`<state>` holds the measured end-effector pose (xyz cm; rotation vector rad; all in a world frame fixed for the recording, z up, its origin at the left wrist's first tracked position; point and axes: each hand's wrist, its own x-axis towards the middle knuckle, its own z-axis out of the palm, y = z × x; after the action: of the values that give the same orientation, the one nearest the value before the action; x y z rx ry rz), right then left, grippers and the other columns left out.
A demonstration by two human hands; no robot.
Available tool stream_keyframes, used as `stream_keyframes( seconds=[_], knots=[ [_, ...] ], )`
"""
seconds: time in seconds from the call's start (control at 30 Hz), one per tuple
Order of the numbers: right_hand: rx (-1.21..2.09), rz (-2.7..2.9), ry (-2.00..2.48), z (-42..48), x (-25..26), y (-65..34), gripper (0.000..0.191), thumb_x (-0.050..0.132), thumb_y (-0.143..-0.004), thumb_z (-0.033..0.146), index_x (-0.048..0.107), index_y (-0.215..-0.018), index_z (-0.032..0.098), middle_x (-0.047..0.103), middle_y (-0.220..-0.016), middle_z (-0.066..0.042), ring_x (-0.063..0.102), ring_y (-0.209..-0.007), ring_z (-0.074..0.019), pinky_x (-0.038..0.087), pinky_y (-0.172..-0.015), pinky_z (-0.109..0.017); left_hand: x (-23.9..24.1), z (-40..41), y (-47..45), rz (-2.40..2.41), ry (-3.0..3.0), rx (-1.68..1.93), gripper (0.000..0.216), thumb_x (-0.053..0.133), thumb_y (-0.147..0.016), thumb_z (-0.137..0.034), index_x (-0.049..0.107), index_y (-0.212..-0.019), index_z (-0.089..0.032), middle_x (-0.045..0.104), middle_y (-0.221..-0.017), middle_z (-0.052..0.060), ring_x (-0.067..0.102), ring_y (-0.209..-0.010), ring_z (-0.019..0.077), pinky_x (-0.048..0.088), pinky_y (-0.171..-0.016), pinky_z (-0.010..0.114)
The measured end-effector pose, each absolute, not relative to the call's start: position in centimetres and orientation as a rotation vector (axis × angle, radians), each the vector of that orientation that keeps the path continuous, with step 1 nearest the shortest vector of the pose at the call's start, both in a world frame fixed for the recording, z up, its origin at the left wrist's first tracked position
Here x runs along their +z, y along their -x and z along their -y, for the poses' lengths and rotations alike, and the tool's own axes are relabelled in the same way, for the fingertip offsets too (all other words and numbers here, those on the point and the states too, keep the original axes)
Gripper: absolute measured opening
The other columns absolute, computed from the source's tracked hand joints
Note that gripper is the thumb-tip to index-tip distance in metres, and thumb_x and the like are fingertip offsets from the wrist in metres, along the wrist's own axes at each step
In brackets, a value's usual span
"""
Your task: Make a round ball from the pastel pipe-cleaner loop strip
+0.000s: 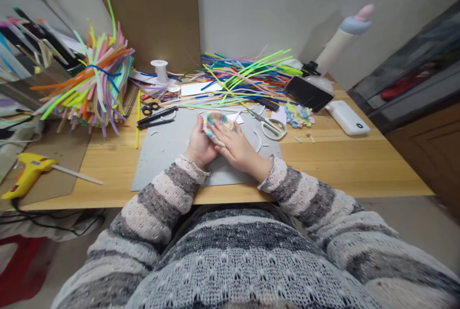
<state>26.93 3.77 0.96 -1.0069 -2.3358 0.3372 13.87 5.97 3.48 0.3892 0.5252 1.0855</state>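
My left hand (200, 145) and my right hand (235, 147) meet over a grey mat (161, 148) on the wooden table (341, 160). Between them is a round pastel rainbow piece (215, 122) made of coiled fuzzy stems. The left hand's fingers are curled around its left side. The right hand's fingers lie across its front and press on it. Both wrists are in striped grey knit sleeves.
Bundled coloured stems (97, 84) stand at the left, loose ones (244, 76) at the back. White-handled scissors (271, 127), black scissors (151, 107), a thread spool (160, 69), a phone (309, 92), a white power bank (348, 117) and a yellow glue gun (27, 172) lie around.
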Motion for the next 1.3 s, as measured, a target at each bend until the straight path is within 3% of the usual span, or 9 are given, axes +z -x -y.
stream_keyframes(
  seconds=[0.17,0.33,0.5,0.67,0.8,1.07,1.3],
  knots=[
    [0.478,1.967,0.921,-3.7,0.5,-26.6,0.05,0.04,-0.099,0.043,0.051,-0.141,0.017,0.048,-0.149,-0.014,0.041,-0.141,-0.0222,0.032,-0.119,-0.043,2.9,-5.5,-15.2,-0.537,-0.531,1.255,0.047,0.03,-0.101,-0.049,0.066,-0.113,-0.021,0.071,-0.113,0.005,0.056,-0.127,0.019,0.038,-0.113,0.035],
    [0.476,1.962,0.798,-3.1,0.7,-26.2,0.049,0.044,-0.096,0.051,0.063,-0.127,0.017,0.06,-0.132,-0.016,0.052,-0.129,-0.0252,0.039,-0.113,-0.045,2.7,-5.5,-15.4,-0.606,-0.473,1.328,0.048,0.042,-0.094,-0.06,0.068,-0.101,-0.02,0.072,-0.094,0.006,0.063,-0.115,0.0218,0.045,-0.105,0.034],
    [0.583,2.043,0.82,-2.9,0.6,-26.2,0.05,0.039,-0.099,0.047,0.056,-0.136,0.018,0.055,-0.14,-0.016,0.048,-0.134,-0.0239,0.038,-0.115,-0.046,3.0,-6.2,-14.9,-0.625,-0.31,1.323,0.058,0.033,-0.095,-0.062,0.068,-0.082,-0.017,0.068,-0.072,0.006,0.069,-0.095,0.022,0.052,-0.096,0.035],
    [0.613,2.122,0.877,-2.9,0.3,-26.3,0.048,0.041,-0.099,0.042,0.049,-0.143,0.023,0.046,-0.151,-0.011,0.04,-0.142,-0.0229,0.032,-0.118,-0.051,3.4,-6.7,-14.3,-0.653,-0.232,1.322,0.051,0.038,-0.095,-0.058,0.07,-0.089,-0.018,0.071,-0.08,0.006,0.07,-0.09,0.0216,0.053,-0.093,0.038],
    [0.598,2.11,0.895,-2.8,0.3,-26.3,0.053,0.043,-0.098,0.042,0.044,-0.146,0.02,0.038,-0.156,-0.012,0.034,-0.146,-0.0225,0.031,-0.119,-0.049,3.5,-6.5,-14.2,-0.636,-0.241,1.348,0.053,0.038,-0.095,-0.057,0.071,-0.094,-0.017,0.073,-0.086,0.007,0.07,-0.091,0.0211,0.051,-0.096,0.037],
    [0.597,2.18,0.885,-3.1,0.2,-26.8,0.053,0.046,-0.097,0.043,0.048,-0.143,0.017,0.047,-0.149,-0.016,0.043,-0.14,-0.0241,0.035,-0.117,-0.048,3.4,-6.1,-14.2,-0.608,-0.317,1.293,0.055,0.035,-0.097,-0.056,0.071,-0.086,-0.016,0.072,-0.079,0.005,0.069,-0.074,0.0162,0.054,-0.091,0.034],
    [0.601,2.185,0.844,-3.4,0.0,-26.6,0.055,0.05,-0.095,0.04,0.044,-0.146,0.018,0.044,-0.15,-0.016,0.039,-0.141,-0.024,0.035,-0.117,-0.047,3.2,-6.4,-14.0,-0.659,-0.251,1.314,0.055,0.033,-0.097,-0.055,0.069,-0.082,-0.017,0.072,-0.077,0.006,0.069,-0.073,0.0161,0.055,-0.083,0.031]
  ],
)
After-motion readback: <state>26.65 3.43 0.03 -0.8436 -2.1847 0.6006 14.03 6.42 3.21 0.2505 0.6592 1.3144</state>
